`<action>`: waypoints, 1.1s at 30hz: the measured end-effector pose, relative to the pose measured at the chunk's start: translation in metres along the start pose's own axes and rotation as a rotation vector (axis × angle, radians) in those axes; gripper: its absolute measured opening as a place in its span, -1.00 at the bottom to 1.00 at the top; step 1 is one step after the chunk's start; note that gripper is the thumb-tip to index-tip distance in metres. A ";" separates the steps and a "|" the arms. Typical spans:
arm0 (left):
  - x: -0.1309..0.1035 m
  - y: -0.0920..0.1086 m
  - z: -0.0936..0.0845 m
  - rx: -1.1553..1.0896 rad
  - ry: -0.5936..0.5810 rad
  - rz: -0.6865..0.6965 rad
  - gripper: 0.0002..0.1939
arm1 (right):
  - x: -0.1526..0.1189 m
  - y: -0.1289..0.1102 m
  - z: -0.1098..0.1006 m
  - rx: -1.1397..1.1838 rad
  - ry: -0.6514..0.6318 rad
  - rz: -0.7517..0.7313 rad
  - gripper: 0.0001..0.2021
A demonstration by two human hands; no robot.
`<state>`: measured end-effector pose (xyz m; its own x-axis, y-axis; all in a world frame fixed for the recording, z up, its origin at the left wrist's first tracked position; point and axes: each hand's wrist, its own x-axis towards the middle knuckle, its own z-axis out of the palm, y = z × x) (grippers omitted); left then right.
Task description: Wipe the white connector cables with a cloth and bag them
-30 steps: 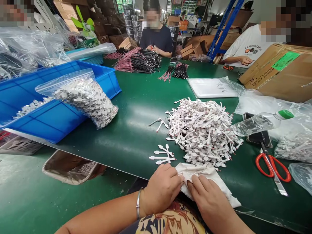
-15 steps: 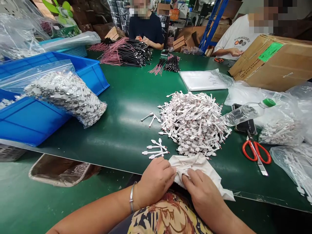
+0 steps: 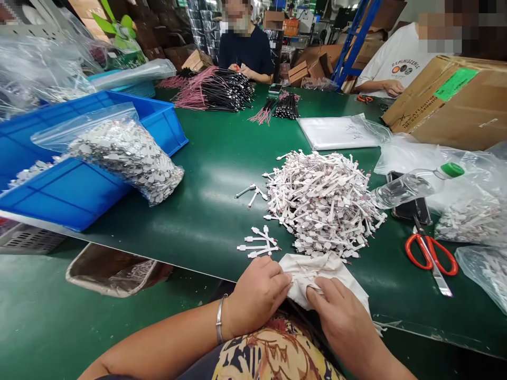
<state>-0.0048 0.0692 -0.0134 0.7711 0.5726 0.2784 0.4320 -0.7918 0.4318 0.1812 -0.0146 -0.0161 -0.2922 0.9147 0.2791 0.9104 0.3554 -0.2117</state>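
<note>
Cloth (image 3: 344, 275), white and crumpled, lies at the near edge of the tabletop (image 3: 214, 211), right in front of the person and just short of a heap of white connector pieces (image 3: 322, 206). The left hand (image 3: 259, 289) has its grip curled closed at the cloth's left side, knuckles up, seemingly pinching the fabric between thumb and fingers. The right hand (image 3: 336, 306) presses from the other side, its grip also closed on the cloth, thumb and bent fingers near the middle; whether a small piece is caught in the folds between them cannot be told. The step in hand appears to be close finger work at the cloth, both hands sharing it while the heap goes untouched. To the left of the heap's near end a few loose pieces (image 3: 259, 243) lie crossed over one another, near the left hand's knuckles. The next move, as I judge it, calls for a steady hold from one hand and small, careful fingertip motion from the other, keeping the knuckles clear of those loose pieces. Red-handled scissors (image 3: 430, 253) lie well apart on the right.
</note>
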 end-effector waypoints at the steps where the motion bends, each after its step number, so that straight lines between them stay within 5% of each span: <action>1: -0.002 0.000 0.000 -0.002 0.010 0.005 -0.84 | -0.003 0.002 0.002 0.004 0.017 -0.001 -0.69; 5: -0.020 -0.005 -0.007 -0.058 0.121 0.028 -0.78 | -0.016 0.011 0.012 0.004 0.117 -0.013 -0.73; 9: -0.036 -0.018 -0.025 -0.002 0.271 -0.190 -0.83 | -0.022 0.013 0.018 0.014 0.159 -0.012 -0.75; 13: -0.034 -0.028 -0.038 0.086 0.206 -0.386 -0.87 | -0.019 0.011 0.021 0.035 0.233 0.020 -0.79; 17: -0.026 -0.029 -0.038 0.099 0.114 -0.421 -0.85 | -0.018 0.010 0.021 0.039 0.236 0.005 -0.80; 24: -0.023 -0.035 -0.040 0.108 0.058 -0.360 -0.82 | -0.021 0.013 0.022 0.097 0.235 0.006 -0.77; 28: -0.019 -0.026 -0.049 0.026 0.181 -0.295 -0.90 | -0.024 0.016 0.013 0.176 0.272 0.057 -0.72; 30: -0.010 -0.014 -0.049 -0.027 0.202 -0.200 -0.93 | -0.026 0.017 0.003 0.183 0.346 0.127 -0.67; 33: 0.009 0.004 -0.036 -0.067 0.035 0.026 -0.89 | -0.029 0.015 -0.015 0.168 0.456 0.240 -0.61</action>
<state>-0.0132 0.0791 0.0220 0.7646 0.5597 0.3195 0.3789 -0.7914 0.4797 0.2081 -0.0386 -0.0130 0.1093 0.8111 0.5746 0.8658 0.2063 -0.4559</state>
